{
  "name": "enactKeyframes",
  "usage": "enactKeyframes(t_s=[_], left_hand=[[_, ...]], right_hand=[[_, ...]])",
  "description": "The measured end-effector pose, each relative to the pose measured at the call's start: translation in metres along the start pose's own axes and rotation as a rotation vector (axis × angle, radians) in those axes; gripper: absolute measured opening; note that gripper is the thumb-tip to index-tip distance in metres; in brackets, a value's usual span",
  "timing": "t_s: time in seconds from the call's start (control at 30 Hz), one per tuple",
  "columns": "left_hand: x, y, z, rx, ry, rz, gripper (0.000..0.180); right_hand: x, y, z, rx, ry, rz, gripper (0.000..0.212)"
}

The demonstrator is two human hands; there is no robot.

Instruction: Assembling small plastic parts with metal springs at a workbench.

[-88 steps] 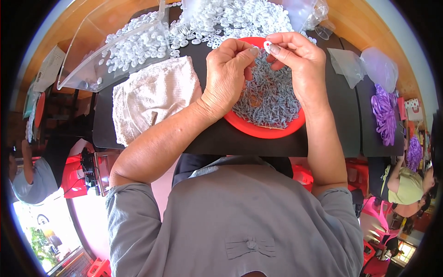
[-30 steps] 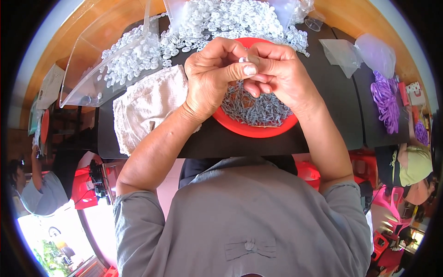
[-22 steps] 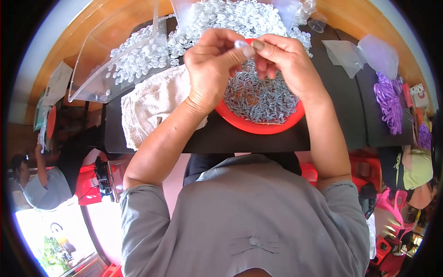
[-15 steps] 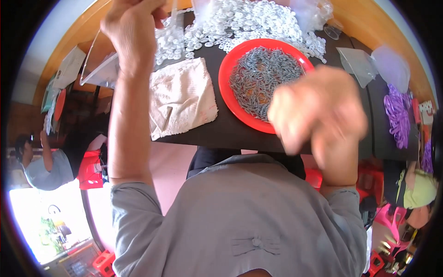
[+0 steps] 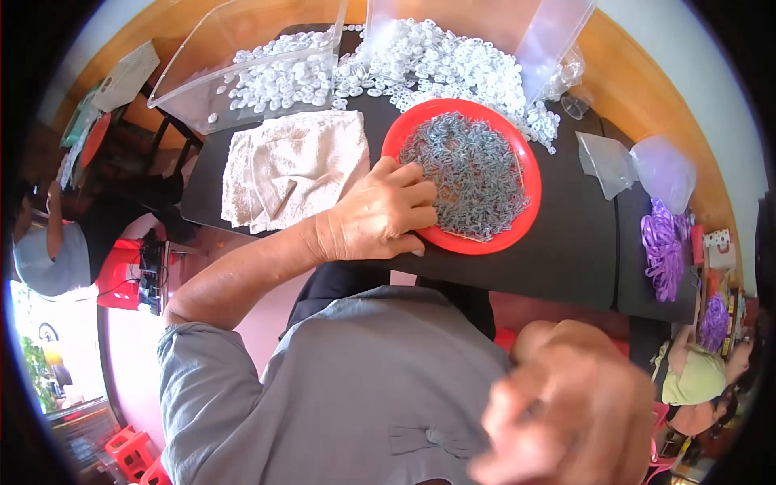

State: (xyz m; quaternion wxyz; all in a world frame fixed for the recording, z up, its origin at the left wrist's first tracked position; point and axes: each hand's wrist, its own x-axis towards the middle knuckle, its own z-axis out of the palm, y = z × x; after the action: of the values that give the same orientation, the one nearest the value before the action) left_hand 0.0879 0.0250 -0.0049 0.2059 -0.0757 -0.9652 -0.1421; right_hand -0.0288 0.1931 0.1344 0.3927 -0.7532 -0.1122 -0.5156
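- In the head view, one red plate (image 5: 465,106) lies at the left hand (image 5: 386,212), whose bent fingers overlap its left rim; I cannot tell if they hold something.
- The right hand (image 5: 578,404) is blurred, well apart from the plate; its grip I cannot tell.
- On the bench (image 5: 558,267): one folded cloth (image 5: 319,149), two clear bins (image 5: 558,40).
- Uncountable small grey pieces (image 5: 473,170) fill the plate; white oval pieces (image 5: 465,61) lie in the bins.
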Motion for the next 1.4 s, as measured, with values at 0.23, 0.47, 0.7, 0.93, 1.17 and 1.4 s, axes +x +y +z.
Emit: enactKeyframes(t_s=[0.23,0.47,0.7,0.93,1.17,1.4], left_hand=[[0.007,0.007,0.023,-0.084,0.167,-0.056,0.028],[0.041,-0.005,0.009,-0.286,0.385,-0.138,0.017],[0.056,-0.121,0.015,-0.038,0.384,-0.687,0.013],[0.064,-0.125,0.036,0.216,0.26,-0.69,0.02],[0.059,-0.13,0.034,0.157,0.241,-0.642,0.021],[0.054,-0.138,0.03,0.031,0.233,-0.718,0.019]], right_hand=[[0.001,0.014,0.008,-0.159,-0.033,0.109,0.012],[0.015,-0.017,0.012,-0.104,0.264,-0.25,0.014],[0.003,0.016,-0.014,-0.136,-0.179,-0.024,0.015],[-0.052,0.034,-0.056,-1.391,0.071,0.742,0.015],[-0.114,0.043,-0.118,-1.532,0.055,1.412,0.021],[-0.137,0.048,-0.126,-1.393,0.273,1.308,0.01]])
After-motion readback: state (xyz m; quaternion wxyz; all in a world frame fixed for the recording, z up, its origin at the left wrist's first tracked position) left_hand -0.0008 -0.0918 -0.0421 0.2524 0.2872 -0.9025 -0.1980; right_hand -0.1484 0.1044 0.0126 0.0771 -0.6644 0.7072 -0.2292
